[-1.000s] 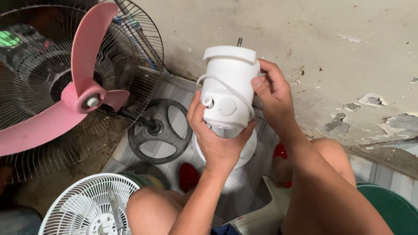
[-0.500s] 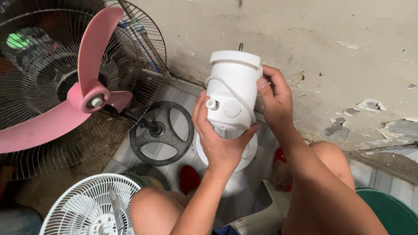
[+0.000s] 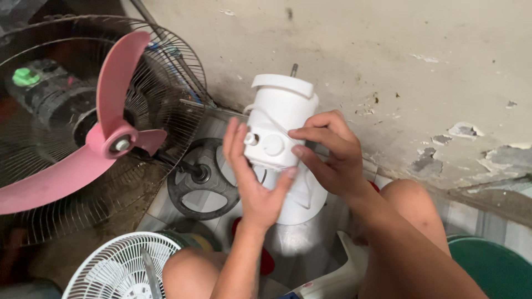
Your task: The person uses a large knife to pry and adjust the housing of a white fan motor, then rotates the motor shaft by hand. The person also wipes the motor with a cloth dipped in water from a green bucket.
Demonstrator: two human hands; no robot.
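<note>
Holding a white fan motor housing [image 3: 280,124] at frame centre, both hands grip it from opposite sides. Left hand [image 3: 252,180]: palm cupped under the housing's lower edge, fingers spread upward along its left face, thumb at the bottom right corner; a loose, wide clasp w/ contact. Right hand [image 3: 330,152]: fingers curled across the housing's right side & front, fingertips [image 3: 296,134] resting near a round knob [image 3: 252,138]. Housing upright, slightly tilted, a thin metal shaft [image 3: 293,69] projecting from its top cap. Behind & below it, a white fan base [image 3: 302,205] on the floor. Left of centre: dark round wheel-shaped part [image 3: 202,177]. Upper left: wire fan guard [image 3: 166,83] w/ pink blades [image 3: 108,138]. Lower left: white plastic grille [image 3: 113,271]. Lower right: green rim [image 3: 493,266]. Backdrop upper right: stained, peeling wall [image 3: 415,66]. Bare knees frame the bottom edge.
</note>
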